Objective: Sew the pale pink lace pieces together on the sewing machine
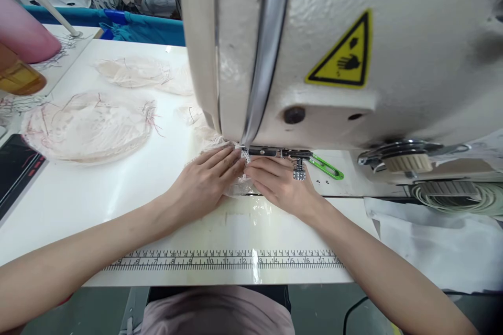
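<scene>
A big off-white sewing machine [334, 47] fills the upper right, its head hanging over the white table [118, 193]. Under the presser foot [251, 153] lies a small pale lace fabric piece [239, 186]. My left hand [208, 183] lies flat on the fabric just left of the foot, fingers stretched toward it. My right hand [281, 183] presses the fabric from the right, fingers flat and pointing at the foot. The two sets of fingertips nearly meet at the needle area. Neither hand grips anything.
Stacks of pale lace cup pieces [88, 125] and more pieces [137, 70] lie on the table's left. A printed ruler strip [228, 260] runs along the front edge. A green clip [326, 167] sits right of the foot; a coiled elastic tape [459, 196] and white cloth [432, 241] lie far right.
</scene>
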The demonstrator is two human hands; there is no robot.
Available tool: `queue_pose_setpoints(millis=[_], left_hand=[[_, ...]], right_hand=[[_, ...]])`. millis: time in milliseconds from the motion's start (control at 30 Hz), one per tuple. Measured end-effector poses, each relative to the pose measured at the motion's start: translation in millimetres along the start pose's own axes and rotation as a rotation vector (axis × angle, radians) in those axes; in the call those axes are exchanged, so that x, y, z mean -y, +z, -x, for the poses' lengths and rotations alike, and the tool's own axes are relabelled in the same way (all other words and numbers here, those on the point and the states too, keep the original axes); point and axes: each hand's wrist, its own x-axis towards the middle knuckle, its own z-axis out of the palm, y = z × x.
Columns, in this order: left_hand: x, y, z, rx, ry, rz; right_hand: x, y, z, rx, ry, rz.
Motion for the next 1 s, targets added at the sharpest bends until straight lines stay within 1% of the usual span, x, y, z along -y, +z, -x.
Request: queue_pose_setpoints(millis=[133, 267, 433, 533, 700, 833, 1000], left_hand=[[-0.7, 1.7, -0.5, -0.006, -0.013, 0.01], [-0.3, 2.0, 0.5, -0.009, -0.027, 0.016], [4.7, -1.3, 3.6, -0.036, 0.098, 0.007], [10.3, -4.1, 4.4, -0.033, 0.127, 0.029], [18.3, -8.2, 2.9, -0.028, 0.136, 0.039], [20.7, -8.6, 2.5, -0.033, 0.131, 0.046], [21.1, -4.7, 5.8, 0.016, 0.084, 0.064]], right_hand=[[5.3, -7.6, -1.2, -0.035, 0.031, 0.119], [4.3, -8.7, -1.3, -0.024, 0.021, 0.122], [-2.7, 1.5, -0.7, 0.042, -0.057, 0.024], [-2.1, 7.5, 0.2, 0.078, -0.06, 0.029], [4.9, 12.3, 1.7, 0.047, -0.013, 0.042], [7.8, 13.5, 1.0, 0.032, -0.047, 0.115], [11.7, 12.0, -2.8, -0.008, -0.089, 0.231]])
